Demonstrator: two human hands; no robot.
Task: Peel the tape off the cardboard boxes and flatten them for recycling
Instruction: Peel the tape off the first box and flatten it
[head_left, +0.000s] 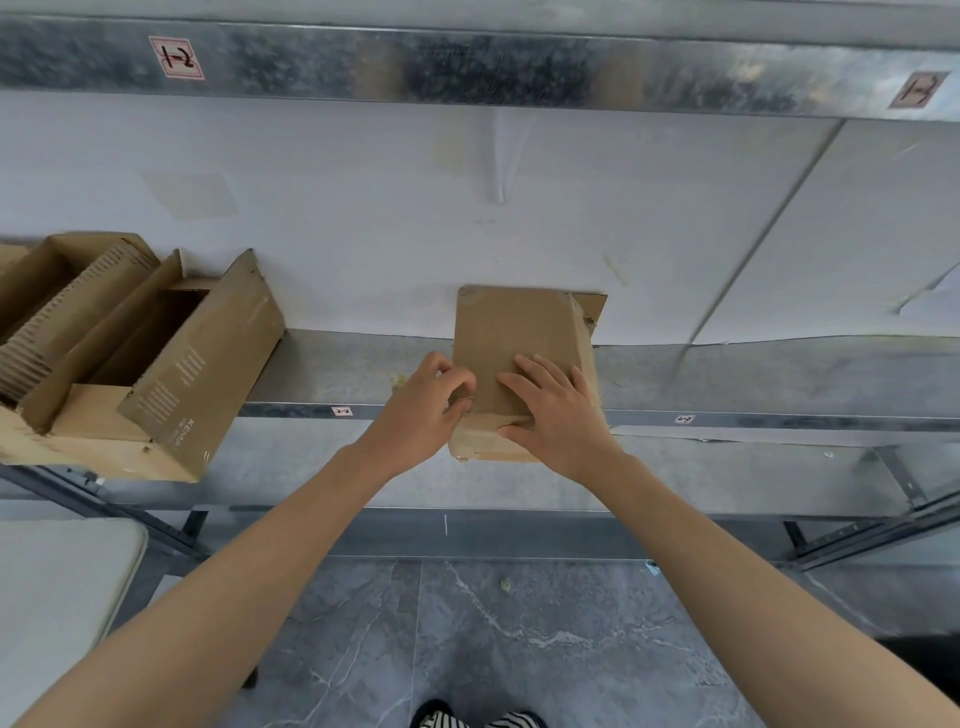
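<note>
Flat-fingered right hand (561, 415) pins the small cardboard box (498, 327) on the shelf (322, 374) so the left hand (421, 410) can pinch its edge (tape, probably).

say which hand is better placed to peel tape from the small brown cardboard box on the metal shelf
Left, probably. The left hand pinches at the left front edge of the small brown cardboard box; the right hand lies flat on top, steadying it.
</note>
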